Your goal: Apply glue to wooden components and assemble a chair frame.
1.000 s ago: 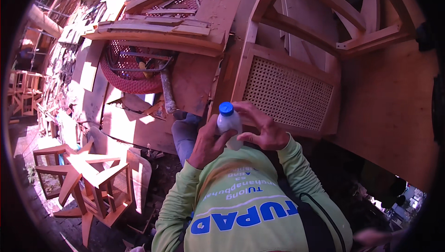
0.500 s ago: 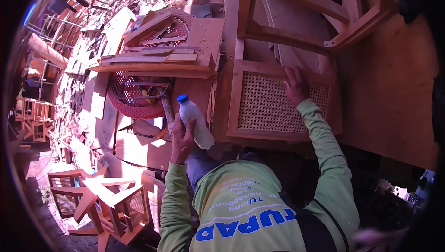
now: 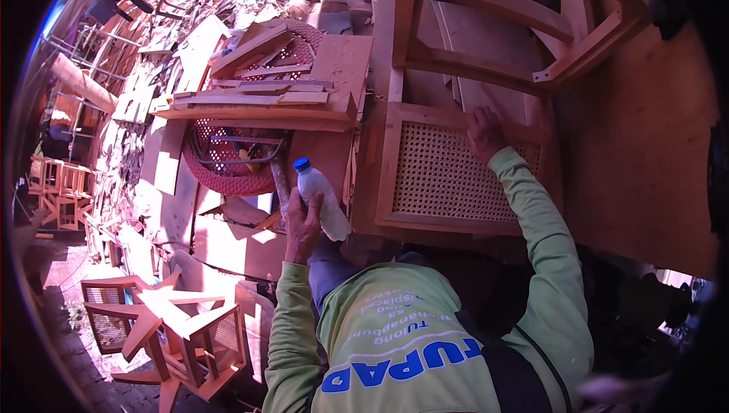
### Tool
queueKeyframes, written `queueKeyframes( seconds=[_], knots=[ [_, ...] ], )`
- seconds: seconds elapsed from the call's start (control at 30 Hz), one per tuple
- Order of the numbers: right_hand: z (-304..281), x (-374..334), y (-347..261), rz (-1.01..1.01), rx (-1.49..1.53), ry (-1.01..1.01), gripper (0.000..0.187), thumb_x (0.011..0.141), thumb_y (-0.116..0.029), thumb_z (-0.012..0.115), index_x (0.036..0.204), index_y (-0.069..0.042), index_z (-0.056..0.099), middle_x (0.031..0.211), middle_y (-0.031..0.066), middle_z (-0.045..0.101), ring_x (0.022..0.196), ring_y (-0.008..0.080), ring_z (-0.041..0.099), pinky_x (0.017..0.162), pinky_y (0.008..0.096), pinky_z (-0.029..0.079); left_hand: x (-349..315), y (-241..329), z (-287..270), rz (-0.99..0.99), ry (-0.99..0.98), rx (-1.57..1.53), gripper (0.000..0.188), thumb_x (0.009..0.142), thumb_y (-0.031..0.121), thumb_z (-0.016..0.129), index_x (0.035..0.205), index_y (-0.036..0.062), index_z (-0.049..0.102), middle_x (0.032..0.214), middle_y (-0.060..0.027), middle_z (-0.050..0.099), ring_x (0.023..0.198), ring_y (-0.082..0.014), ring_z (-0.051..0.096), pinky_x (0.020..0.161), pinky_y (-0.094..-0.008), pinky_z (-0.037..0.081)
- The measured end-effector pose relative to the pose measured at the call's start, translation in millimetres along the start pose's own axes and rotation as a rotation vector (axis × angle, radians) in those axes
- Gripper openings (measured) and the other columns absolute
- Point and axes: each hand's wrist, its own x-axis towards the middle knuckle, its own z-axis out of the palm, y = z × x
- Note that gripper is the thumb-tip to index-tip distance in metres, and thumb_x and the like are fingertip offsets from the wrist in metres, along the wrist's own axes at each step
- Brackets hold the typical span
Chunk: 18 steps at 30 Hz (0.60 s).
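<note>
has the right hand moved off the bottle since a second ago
Yes. The right hand left the bottle and went up to the far rail of the cane panel.

Translucent plastic bottle (image 3: 322,202), matt wood-framed woven cane panel (image 3: 448,174)

**Bottle in one hand, cane panel under the other**

My left hand (image 3: 301,225) wraps the lower half of a white plastic bottle (image 3: 322,200) with a blue cap, tilted, cap end rising above my fingers. My right hand (image 3: 486,133) lies flat on the top rail of a wooden frame panel (image 3: 448,174); its woven cane mesh spreads just below my fingertips.
</note>
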Motion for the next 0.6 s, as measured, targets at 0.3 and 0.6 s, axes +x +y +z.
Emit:
queueKeyframes(
  seconds=[0.3,0.6],
  knots=[
    [-4.8,-3.1,19.3,-0.019,0.118,-0.067,0.034,0.073,-0.003,0.074,0.103,-0.002,0.057,0.107,0.0179,0.054,0.101,0.0415,0.056,0.087,0.0527,0.049,-4.6,12.7,6.0,0.044,0.06,-0.005,0.022,0.106,0.024,0.063,0.107,0.0025,0.058,0.092,-0.004,0.064,0.081,-0.0118,0.06,0.074,-0.03,0.05],
    [30.1,34.6,-57.3,-0.018,0.06,0.219,0.034,0.073,-0.015,0.08,0.098,-0.001,0.062,0.105,0.0155,0.057,0.105,0.0377,0.058,0.089,0.05,0.049,-10.6,10.0,-5.1,-0.08,0.064,0.001,0.03,0.109,0.032,0.057,0.11,0.0019,0.06,0.099,-0.0021,0.062,0.089,-0.0115,0.055,0.083,-0.0299,0.046]
  ],
)
